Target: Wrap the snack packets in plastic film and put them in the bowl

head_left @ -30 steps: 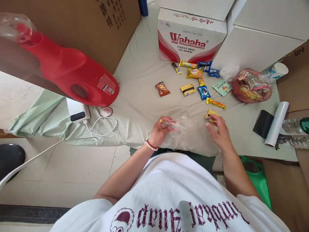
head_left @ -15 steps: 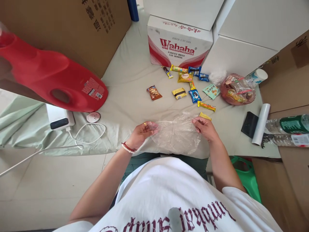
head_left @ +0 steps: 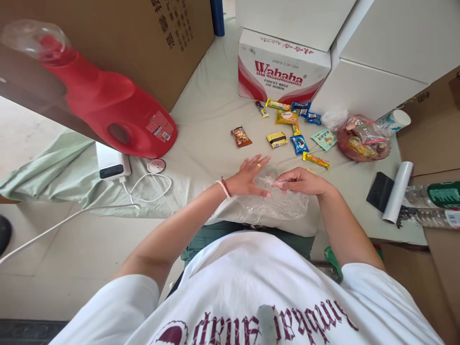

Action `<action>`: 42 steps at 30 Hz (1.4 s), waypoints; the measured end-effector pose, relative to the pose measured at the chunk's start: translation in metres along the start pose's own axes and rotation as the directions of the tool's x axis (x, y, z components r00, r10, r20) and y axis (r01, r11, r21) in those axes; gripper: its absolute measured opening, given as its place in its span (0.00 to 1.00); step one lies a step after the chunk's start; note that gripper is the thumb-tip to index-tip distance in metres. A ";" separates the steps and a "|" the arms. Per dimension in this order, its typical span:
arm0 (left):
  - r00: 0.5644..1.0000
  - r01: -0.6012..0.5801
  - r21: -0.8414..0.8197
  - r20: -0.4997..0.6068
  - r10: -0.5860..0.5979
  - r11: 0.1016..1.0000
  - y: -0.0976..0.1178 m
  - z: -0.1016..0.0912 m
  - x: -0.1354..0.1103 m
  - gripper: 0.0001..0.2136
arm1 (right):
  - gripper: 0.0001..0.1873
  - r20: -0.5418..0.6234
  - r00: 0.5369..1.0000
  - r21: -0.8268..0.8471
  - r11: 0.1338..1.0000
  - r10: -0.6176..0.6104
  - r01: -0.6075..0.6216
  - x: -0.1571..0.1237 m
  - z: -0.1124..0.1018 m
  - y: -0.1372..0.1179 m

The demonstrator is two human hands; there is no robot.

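A clear plastic bag (head_left: 278, 205) lies crumpled on the pale green cloth (head_left: 201, 143) at the table's near edge. My left hand (head_left: 249, 177) rests on the bag's left side with its fingers stretched out flat. My right hand (head_left: 300, 181) is closed in a pinch on the bag's top edge near the middle. Several small snack packets (head_left: 287, 132) lie scattered on the cloth beyond my hands, among them a brown cookie packet (head_left: 241, 136) and a yellow bar (head_left: 315, 160).
A big red jug (head_left: 108, 110) lies at the left beside a white power bank (head_left: 109, 163) and cable. A Wahaha carton (head_left: 282, 72) and white boxes stand at the back. A pink bag of snacks (head_left: 362, 139), a white roll (head_left: 397, 191) and bottles (head_left: 431, 203) sit at the right.
My hands came together over the bag from holding it stretched apart. The left hand let go of its pinch and now lies flat on it. The bag is more crumpled.
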State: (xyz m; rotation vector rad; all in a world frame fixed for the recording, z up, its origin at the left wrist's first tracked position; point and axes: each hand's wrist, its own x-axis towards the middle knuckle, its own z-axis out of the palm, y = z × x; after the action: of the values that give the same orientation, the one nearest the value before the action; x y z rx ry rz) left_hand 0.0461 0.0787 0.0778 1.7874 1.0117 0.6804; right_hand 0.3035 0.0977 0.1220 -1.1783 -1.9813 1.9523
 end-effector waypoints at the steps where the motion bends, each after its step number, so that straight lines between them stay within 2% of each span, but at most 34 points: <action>1: 0.998 -0.009 -0.065 0.060 0.013 0.998 -0.001 0.004 0.007 0.37 | 0.24 0.019 1.000 -0.009 1.000 -0.001 0.001 -0.001 -0.005 -0.005; 3: 0.993 0.009 -0.231 0.117 0.019 0.973 -0.007 0.011 0.013 0.23 | 0.23 -0.044 0.999 -0.017 1.000 -0.009 0.008 -0.006 -0.017 -0.008; 4: 0.995 0.037 -0.308 0.097 -0.007 0.951 -0.010 0.013 0.013 0.22 | 0.22 -0.137 0.990 -0.018 1.000 -0.017 0.015 -0.009 -0.024 -0.006; 5: 0.998 0.068 -0.376 0.041 -0.057 0.924 -0.014 0.016 0.012 0.23 | 0.22 -0.270 0.962 -0.017 0.999 -0.034 0.031 -0.012 -0.030 -0.002; 6: 0.991 0.094 -0.438 -0.043 -0.126 0.894 -0.018 0.018 0.009 0.24 | 0.22 -0.425 0.903 -0.012 0.998 -0.057 0.058 -0.014 -0.036 0.005; 8: 0.938 0.118 -0.560 -0.209 -0.277 0.820 -0.023 0.025 0.004 0.27 | 0.25 -0.686 0.723 0.030 0.990 -0.079 0.138 -0.018 -0.040 0.023; 9: 0.903 0.119 -0.617 -0.259 -0.343 0.778 -0.026 0.029 0.001 0.28 | 0.27 -0.759 0.649 0.083 0.980 -0.057 0.183 -0.018 -0.037 0.033; 10: 0.875 0.117 -0.664 -0.282 -0.393 0.739 -0.027 0.033 -0.001 0.29 | 0.29 -0.788 0.616 0.159 0.963 -0.009 0.217 -0.017 -0.031 0.042; 11: 0.858 0.117 -0.697 -0.288 -0.426 0.708 -0.029 0.038 -0.003 0.29 | 0.31 -0.779 0.625 0.250 0.940 0.054 0.231 -0.015 -0.022 0.051; 13: 0.838 0.121 -0.725 -0.291 -0.461 0.678 -0.032 0.047 -0.007 0.30 | 0.36 -0.688 0.708 0.409 0.891 0.159 0.198 -0.006 0.002 0.064; 15: 0.820 0.115 -0.727 -0.315 -0.478 0.677 -0.035 0.052 -0.010 0.31 | 0.38 -0.585 0.786 0.482 0.865 0.199 0.140 0.004 0.027 0.070; 17: 0.809 0.111 -0.715 -0.338 -0.481 0.690 -0.038 0.052 -0.013 0.31 | 0.35 -0.525 0.827 0.505 0.856 0.201 0.113 0.012 0.043 0.070; 19: 0.800 0.123 -0.679 -0.364 -0.477 0.724 -0.042 0.046 -0.017 0.30 | 0.29 -0.513 0.833 0.543 0.830 0.209 0.126 0.015 0.047 0.070; 21: 0.778 0.146 -0.615 -0.413 -0.474 0.775 -0.045 0.037 -0.021 0.28 | 0.26 -0.523 0.820 0.607 0.777 0.230 0.169 0.012 0.042 0.071; 24: 0.758 0.198 -0.532 -0.449 -0.473 0.823 -0.050 0.023 -0.027 0.25 | 0.25 -0.514 0.814 0.686 0.699 0.272 0.200 0.000 0.028 0.075; 27: 0.742 0.268 -0.422 -0.483 -0.465 0.866 -0.057 0.012 -0.032 0.21 | 0.26 -0.482 0.826 0.716 0.675 0.291 0.180 -0.010 0.020 0.080; 29: 0.674 0.341 -0.281 -0.592 -0.442 0.897 -0.062 0.007 -0.035 0.18 | 0.27 -0.494 0.814 0.709 0.684 0.307 0.173 -0.010 0.020 0.084; 32: 0.493 0.435 -0.090 -0.809 -0.320 0.896 -0.062 0.005 -0.039 0.08 | 0.27 -0.580 0.744 0.632 0.760 0.334 0.152 -0.002 0.027 0.091; 33: 0.457 0.434 -0.024 -0.856 -0.243 0.900 -0.059 0.006 -0.041 0.07 | 0.26 -0.610 0.719 0.597 0.790 0.333 0.140 0.001 0.029 0.093; 34: 0.465 0.413 0.059 -0.872 -0.154 0.909 -0.054 0.007 -0.042 0.06 | 0.26 -0.631 0.703 0.565 0.815 0.328 0.127 0.005 0.032 0.094; 35: 0.525 0.371 0.161 -0.849 -0.063 0.915 -0.050 0.009 -0.044 0.07 | 0.25 -0.641 0.698 0.542 0.833 0.320 0.115 0.008 0.034 0.096; 36: 0.627 0.310 0.267 -0.779 0.015 0.912 -0.045 0.012 -0.045 0.07 | 0.25 -0.639 0.705 0.529 0.842 0.309 0.110 0.011 0.036 0.096; 38: 0.847 0.162 0.431 -0.523 0.099 0.887 -0.040 0.019 -0.046 0.11 | 0.25 -0.614 0.735 0.538 0.834 0.287 0.124 0.014 0.036 0.096; 39: 0.918 0.102 0.481 -0.383 0.105 0.871 -0.041 0.022 -0.047 0.14 | 0.25 -0.598 0.750 0.559 0.817 0.281 0.140 0.015 0.035 0.095; 40: 0.957 0.066 0.514 -0.274 0.091 0.855 -0.043 0.025 -0.048 0.18 | 0.26 -0.587 0.760 0.586 0.794 0.280 0.160 0.014 0.031 0.094; 42: 0.986 0.064 0.558 -0.166 0.036 0.827 -0.053 0.029 -0.051 0.25 | 0.27 -0.585 0.755 0.645 0.735 0.297 0.211 0.012 0.021 0.092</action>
State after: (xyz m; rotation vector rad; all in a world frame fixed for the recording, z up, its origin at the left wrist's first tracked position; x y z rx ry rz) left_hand 0.0251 0.0329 0.0168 2.2523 1.4528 0.5631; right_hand 0.3228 0.0753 0.0312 -1.4016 -0.7570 1.6658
